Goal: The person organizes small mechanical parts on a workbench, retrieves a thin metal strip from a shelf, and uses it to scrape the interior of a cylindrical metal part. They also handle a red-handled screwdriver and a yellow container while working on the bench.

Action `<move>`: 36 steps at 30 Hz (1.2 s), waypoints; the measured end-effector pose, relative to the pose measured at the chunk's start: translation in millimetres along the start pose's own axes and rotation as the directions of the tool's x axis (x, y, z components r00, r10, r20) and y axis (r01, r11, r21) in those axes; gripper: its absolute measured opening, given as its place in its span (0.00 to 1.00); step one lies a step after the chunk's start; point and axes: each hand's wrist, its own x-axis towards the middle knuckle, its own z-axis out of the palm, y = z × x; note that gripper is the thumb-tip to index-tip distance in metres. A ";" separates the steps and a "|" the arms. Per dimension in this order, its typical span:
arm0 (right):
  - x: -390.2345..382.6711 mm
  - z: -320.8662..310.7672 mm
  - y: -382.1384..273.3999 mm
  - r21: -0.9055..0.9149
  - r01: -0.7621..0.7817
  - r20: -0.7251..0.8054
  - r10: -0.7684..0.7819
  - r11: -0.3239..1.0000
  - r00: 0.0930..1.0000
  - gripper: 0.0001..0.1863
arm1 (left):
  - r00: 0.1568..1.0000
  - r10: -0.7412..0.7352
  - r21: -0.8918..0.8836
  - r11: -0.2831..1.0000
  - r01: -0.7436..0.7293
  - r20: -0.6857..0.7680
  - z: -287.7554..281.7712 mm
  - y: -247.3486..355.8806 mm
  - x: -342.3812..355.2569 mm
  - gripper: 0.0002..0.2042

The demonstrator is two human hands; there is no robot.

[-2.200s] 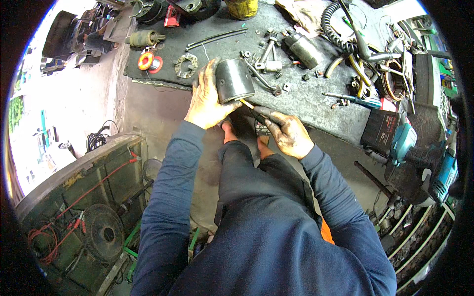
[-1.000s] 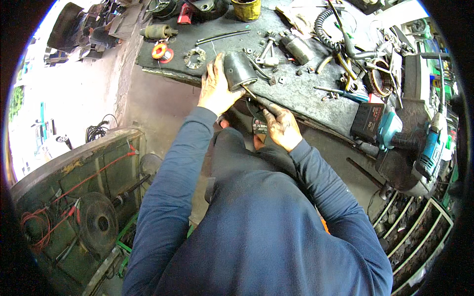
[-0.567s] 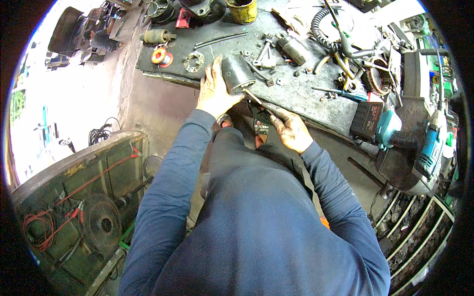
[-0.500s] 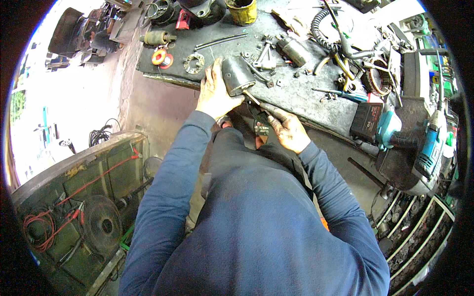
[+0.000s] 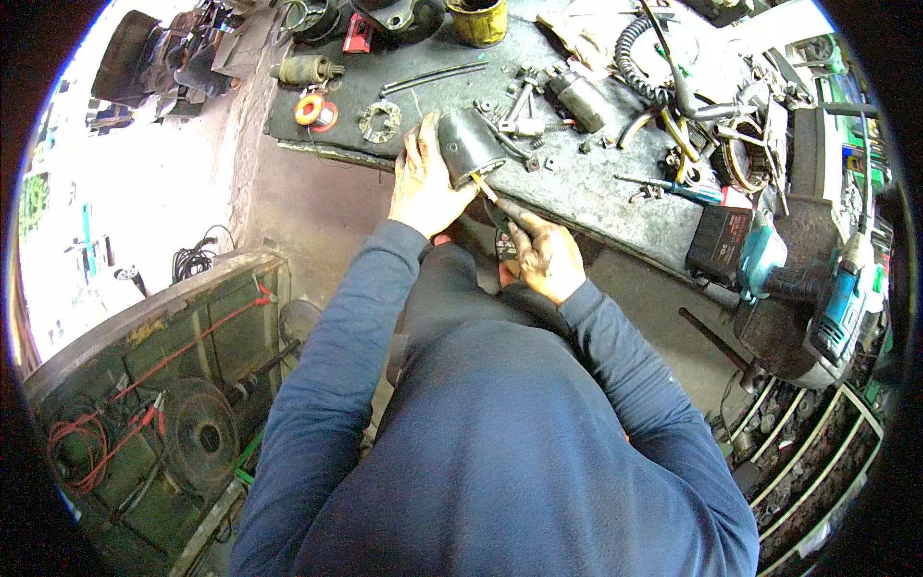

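A black cylindrical metal housing [image 5: 471,144], probably a motor casing, is tilted over the near edge of the bench. My left hand [image 5: 423,188] is closed around its left side, fingers on top. From the housing's near end a thin copper-coloured strip [image 5: 487,188] sticks out toward my right hand [image 5: 546,255]. The fingertips of that hand are pressed together at the strip's outer end. Something dark shows beneath these fingers, its kind unclear. Just left of the housing lies a pale notched ring [image 5: 379,122]. A second metal cylinder [image 5: 577,99] rests farther back.
Loose bolts, tools and cables cover the right of the bench [image 5: 635,216]. A solder spool [image 5: 310,110] and a ridged cylinder [image 5: 306,70] lie at left, a yellow pot [image 5: 477,21] behind. A blue power tool [image 5: 846,298] stands right. A green metal cabinet [image 5: 163,317] is lower left.
My right hand has shifted slightly left and closer to the housing, and less of the strip shows. My left hand and the housing have moved slightly right in the picture.
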 end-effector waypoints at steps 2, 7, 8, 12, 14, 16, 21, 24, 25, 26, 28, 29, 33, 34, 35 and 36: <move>-10.3 3.7 0.3 0.076 0.078 -0.085 -0.072 0.994 0.994 0.19 | 1.000 -0.013 -0.007 1.000 0.013 0.004 -0.1 1.0 0.6 0.58; 3.2 -4.0 3.4 -0.024 0.069 0.005 -0.069 0.997 0.998 0.20 | 1.000 -0.023 -0.020 1.000 0.023 0.012 -2.1 1.4 -1.2 0.57; 6.2 -5.4 6.3 -0.045 0.086 0.014 -0.085 0.995 0.996 0.20 | 0.999 -0.027 -0.024 0.999 0.028 0.019 -1.6 2.1 -1.0 0.57; 9.3 -16.5 4.4 -0.059 0.163 0.007 -0.163 0.985 0.987 0.18 | 1.000 0.010 -0.005 1.000 -0.010 0.018 -2.4 -3.1 0.9 0.57; 16.7 -21.8 2.7 -0.053 0.083 0.128 -0.075 0.995 0.989 0.16 | 0.999 0.008 -0.017 1.000 -0.007 0.031 -1.9 -7.8 1.1 0.59; 18.5 -24.4 11.8 -0.056 0.153 0.131 -0.145 0.987 0.981 0.16 | 0.997 -0.034 -0.016 0.999 0.036 0.069 -6.3 -3.6 2.3 0.61; 33.5 -27.1 16.0 -0.173 0.075 0.210 -0.038 0.982 0.977 0.19 | 0.999 0.028 -0.019 0.999 -0.027 0.044 -7.5 -6.7 3.8 0.58; 25.4 -24.8 26.4 -0.074 0.296 0.052 -0.293 0.952 0.955 0.15 | 0.998 -0.001 -0.020 1.000 0.002 0.068 -7.0 -6.0 4.0 0.58; 24.2 -21.1 44.1 -0.100 0.289 0.058 -0.284 0.952 0.957 0.15 | 0.997 0.004 -0.022 1.000 -0.002 0.076 -8.0 -5.9 5.6 0.59; 26.5 -24.9 39.1 -0.127 0.277 0.065 -0.271 0.952 0.960 0.15 | 0.997 0.003 -0.025 1.000 -0.001 0.078 -8.3 -6.2 7.1 0.61; 22.2 -29.1 19.0 -0.175 0.234 0.078 -0.223 0.956 0.972 0.14 | 0.996 -0.001 -0.027 1.000 0.003 0.084 -4.5 -8.3 2.1 0.61; 26.4 -31.6 4.0 -0.141 0.138 0.135 -0.119 0.980 0.984 0.15 | 0.997 0.001 -0.018 1.000 0.000 0.074 -7.1 -8.7 3.7 0.60; 14.3 -41.4 4.0 -0.141 0.174 0.136 -0.155 0.975 0.978 0.17 | 0.998 0.012 -0.025 1.000 -0.010 0.057 -5.4 -9.1 3.1 0.59; 20.2 -38.0 8.5 -0.160 0.173 0.138 -0.152 0.972 0.979 0.17 | 0.998 0.010 -0.018 1.000 -0.009 0.056 -5.6 -10.0 3.4 0.59; 25.7 -34.9 10.6 -0.181 0.162 0.134 -0.139 0.970 0.981 0.17 | 0.999 0.021 -0.009 1.000 -0.020 0.046 -5.2 -9.3 3.8 0.59; 28.8 -34.2 11.9 -0.201 0.151 0.129 -0.126 0.968 0.984 0.16 | 0.998 0.019 -0.022 1.000 -0.018 0.057 -5.3 -8.6 3.4 0.59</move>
